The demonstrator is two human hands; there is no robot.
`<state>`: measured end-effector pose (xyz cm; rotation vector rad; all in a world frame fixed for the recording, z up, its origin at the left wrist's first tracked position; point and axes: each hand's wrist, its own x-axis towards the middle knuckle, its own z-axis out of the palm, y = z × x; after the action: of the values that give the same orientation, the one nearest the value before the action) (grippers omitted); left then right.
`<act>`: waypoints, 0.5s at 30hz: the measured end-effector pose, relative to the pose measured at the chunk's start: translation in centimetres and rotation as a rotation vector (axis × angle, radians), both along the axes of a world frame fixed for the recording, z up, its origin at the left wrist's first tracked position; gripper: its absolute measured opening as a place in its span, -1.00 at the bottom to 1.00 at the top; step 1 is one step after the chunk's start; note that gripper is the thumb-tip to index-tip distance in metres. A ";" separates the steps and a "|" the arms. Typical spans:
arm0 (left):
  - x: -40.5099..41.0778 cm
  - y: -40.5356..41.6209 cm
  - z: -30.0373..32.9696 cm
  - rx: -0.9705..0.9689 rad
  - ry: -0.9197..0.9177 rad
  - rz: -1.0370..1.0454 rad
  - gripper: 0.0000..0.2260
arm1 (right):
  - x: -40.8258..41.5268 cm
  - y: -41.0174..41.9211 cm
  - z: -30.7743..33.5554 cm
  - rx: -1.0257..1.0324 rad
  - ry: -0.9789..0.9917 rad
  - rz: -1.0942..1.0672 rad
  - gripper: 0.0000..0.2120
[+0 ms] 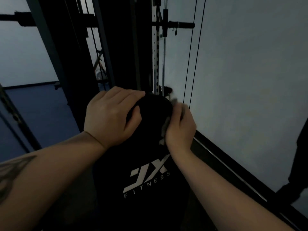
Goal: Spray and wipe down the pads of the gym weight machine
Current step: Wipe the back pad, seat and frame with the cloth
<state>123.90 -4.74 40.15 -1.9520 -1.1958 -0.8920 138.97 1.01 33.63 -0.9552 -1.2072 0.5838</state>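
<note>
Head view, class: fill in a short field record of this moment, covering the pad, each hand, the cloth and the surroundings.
pad: black pad, white "JX FITNESS" logo, upper end towards the frame
left hand: left hand grips the pad's top left edge, fingers curled over it
right hand: right hand holds a cloth against the pad's upper right edge
cloth: grey cloth, mostly hidden by the hand, blurred
behind: dark machine frame, cables, pale wall
spray bottle: not in view

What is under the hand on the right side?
A grey cloth peeks out under the right hand, pressed against the black pad. The hand covers most of the cloth.
</note>
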 end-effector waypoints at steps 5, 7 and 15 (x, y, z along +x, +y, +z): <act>-0.1 0.1 0.0 0.001 -0.020 -0.029 -0.71 | -1.1 -0.8 0.2 0.119 -0.021 -0.028 -0.75; -0.2 0.1 0.0 0.019 -0.048 -0.058 -0.72 | -1.3 -2.1 -3.3 -0.006 0.064 -0.100 -0.73; -0.6 0.5 -0.3 0.051 -0.084 -0.142 -0.74 | -2.8 -1.2 2.1 0.036 0.096 -0.158 -0.75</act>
<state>123.33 -4.24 39.80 -1.9948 -1.0803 -1.0773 136.12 -0.16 35.70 -0.9717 -1.0432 0.4758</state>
